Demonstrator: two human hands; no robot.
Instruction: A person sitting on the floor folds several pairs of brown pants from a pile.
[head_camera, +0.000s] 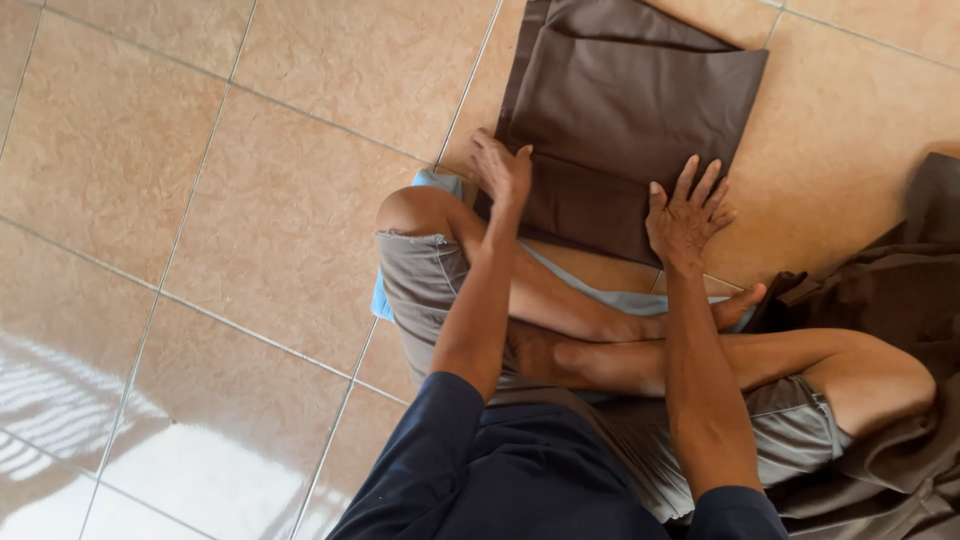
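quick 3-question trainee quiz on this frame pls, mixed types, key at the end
1. True or false: both hands rest on the folded brown cloth.
2. Multiple choice: the loose heap of brown fabric lies A) under the left hand B) at the person's right side C) on top of the folded cloth.
3. Fill in: the right hand lies flat with its fingers ____.

Key:
1. True: each hand presses near the cloth's near edge, on the tiled floor.
2. B
3. spread
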